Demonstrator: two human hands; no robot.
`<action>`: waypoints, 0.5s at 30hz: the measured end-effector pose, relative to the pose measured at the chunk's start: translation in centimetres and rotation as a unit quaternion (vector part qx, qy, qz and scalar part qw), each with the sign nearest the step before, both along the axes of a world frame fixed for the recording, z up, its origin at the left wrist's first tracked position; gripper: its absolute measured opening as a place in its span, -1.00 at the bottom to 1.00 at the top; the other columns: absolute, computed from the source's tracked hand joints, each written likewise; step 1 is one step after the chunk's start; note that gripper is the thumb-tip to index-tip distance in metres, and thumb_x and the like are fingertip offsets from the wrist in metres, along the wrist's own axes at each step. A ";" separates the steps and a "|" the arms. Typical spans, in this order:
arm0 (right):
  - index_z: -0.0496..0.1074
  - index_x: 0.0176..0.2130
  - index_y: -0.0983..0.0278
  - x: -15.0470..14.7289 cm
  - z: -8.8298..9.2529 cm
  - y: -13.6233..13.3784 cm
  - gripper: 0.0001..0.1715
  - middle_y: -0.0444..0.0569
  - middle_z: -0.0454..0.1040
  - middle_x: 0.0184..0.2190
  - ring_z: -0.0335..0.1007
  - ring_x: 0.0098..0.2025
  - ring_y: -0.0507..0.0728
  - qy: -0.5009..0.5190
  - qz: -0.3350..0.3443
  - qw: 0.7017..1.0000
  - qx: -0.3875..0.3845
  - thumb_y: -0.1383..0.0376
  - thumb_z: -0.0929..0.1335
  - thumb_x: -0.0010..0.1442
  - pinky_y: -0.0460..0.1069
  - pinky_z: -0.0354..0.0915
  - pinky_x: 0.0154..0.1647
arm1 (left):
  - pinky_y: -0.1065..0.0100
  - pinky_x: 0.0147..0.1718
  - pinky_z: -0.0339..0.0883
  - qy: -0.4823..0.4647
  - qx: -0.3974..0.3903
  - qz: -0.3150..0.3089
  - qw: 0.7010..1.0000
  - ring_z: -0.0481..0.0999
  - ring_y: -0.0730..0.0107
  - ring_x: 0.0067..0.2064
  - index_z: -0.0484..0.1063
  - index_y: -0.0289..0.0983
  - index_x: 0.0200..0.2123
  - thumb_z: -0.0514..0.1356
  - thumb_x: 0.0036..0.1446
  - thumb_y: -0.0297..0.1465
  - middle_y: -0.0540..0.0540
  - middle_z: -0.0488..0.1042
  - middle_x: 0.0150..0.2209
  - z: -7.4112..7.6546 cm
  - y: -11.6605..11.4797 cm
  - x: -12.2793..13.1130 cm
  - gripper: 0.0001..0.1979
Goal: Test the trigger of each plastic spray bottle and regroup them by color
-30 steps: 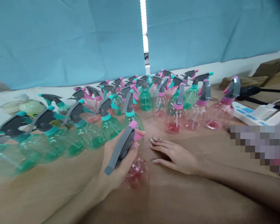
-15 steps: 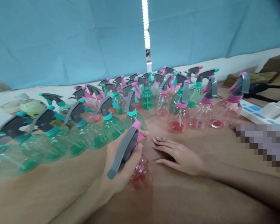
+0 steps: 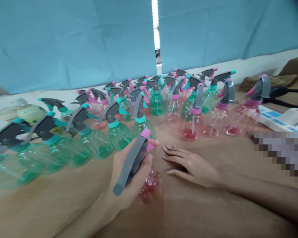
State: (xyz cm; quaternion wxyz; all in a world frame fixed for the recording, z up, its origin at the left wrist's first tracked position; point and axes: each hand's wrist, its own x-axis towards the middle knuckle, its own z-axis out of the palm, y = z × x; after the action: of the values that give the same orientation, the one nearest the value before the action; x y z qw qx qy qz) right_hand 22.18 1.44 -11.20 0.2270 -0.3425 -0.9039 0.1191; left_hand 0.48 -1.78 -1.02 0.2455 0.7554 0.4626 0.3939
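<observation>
My left hand [image 3: 129, 178] is wrapped round the neck of a pink spray bottle [image 3: 150, 186] that stands on the brown table [image 3: 52, 205]. Its grey trigger head [image 3: 131, 163] with a pink nozzle points away from me, and a finger rests at the nozzle end. My right hand [image 3: 191, 165] lies flat on the table just to the right of the bottle, fingers stretched out and holding nothing. A green spray bottle [image 3: 142, 124] stands directly behind my left hand.
Several green spray bottles [image 3: 94, 138] crowd the left and back, and several pink ones [image 3: 191, 124] stand at the back right. A white power strip [image 3: 283, 119] and a black cable lie at the right edge. A blue curtain hangs behind.
Both hands hold their positions. The view has shifted slightly, so the bottles sit a little further right and up in the frame.
</observation>
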 end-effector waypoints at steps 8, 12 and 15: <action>0.31 0.17 0.30 0.0 0.1 0.0 -0.41 0.08 0.25 0.22 0.07 0.29 0.20 -0.019 -0.001 1.000 0.000 0.02 0.21 0.31 0.15 0.12 0.26 | 0.35 -0.41 0.35 0.003 -0.003 -0.008 1.000 0.43 0.42 -0.48 0.38 -0.14 -0.14 0.09 0.16 -0.38 0.02 0.53 -0.30 0.0 -0.1 -0.1 -0.81; 0.31 0.17 0.32 0.0 0.0 0.0 -0.41 0.10 0.24 0.23 0.07 0.29 0.21 -0.012 -0.001 1.000 -0.001 0.03 0.22 0.30 0.16 0.11 0.26 | 0.33 -0.23 0.39 -0.009 0.008 -0.012 1.000 0.52 0.34 -0.27 0.39 -0.16 -0.14 0.08 0.16 -0.37 -0.03 0.53 -0.21 0.1 0.0 0.0 -0.80; 0.31 0.17 0.33 0.0 0.0 0.0 -0.40 0.11 0.24 0.23 0.08 0.29 0.21 -0.010 -0.004 1.000 0.000 0.03 0.23 0.30 0.16 0.11 0.26 | 0.33 -0.31 0.38 0.002 -0.003 0.006 1.000 0.48 0.37 -0.38 0.40 -0.14 -0.14 0.05 0.18 -0.34 0.01 0.51 -0.32 0.0 -0.1 0.0 -0.79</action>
State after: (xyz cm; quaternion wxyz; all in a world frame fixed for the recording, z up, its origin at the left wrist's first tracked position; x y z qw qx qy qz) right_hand 22.17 1.40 -11.18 0.2181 -0.3474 -0.9047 0.1149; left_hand 0.53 -1.85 -1.06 0.2449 0.7524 0.4689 0.3926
